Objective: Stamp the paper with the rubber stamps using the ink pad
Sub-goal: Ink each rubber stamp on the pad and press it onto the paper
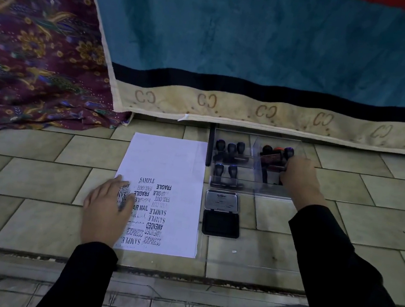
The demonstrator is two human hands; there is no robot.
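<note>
A white paper (pixel 170 159) lies on the tiled floor, its lower half covered with black stamped words. My left hand (pixel 108 208) rests flat on the paper's lower left part, fingers spread. To the right sits the open ink pad (pixel 221 223), lid raised toward the back. Behind it a clear plastic box (pixel 230 186) holds several black-handled rubber stamps (pixel 231 149). My right hand (pixel 298 175) reaches into the box's right compartment, fingers curled around a stamp (pixel 272 159) there. Whether the stamp is lifted off the box floor cannot be told.
A teal blanket with a beige border (pixel 259 58) hangs just behind the box and paper. A purple patterned cloth (pixel 31 43) lies at the back left. A black pen (pixel 210 146) lies between paper and box. A clear lid (pixel 247 258) lies flat on the floor in front of the ink pad.
</note>
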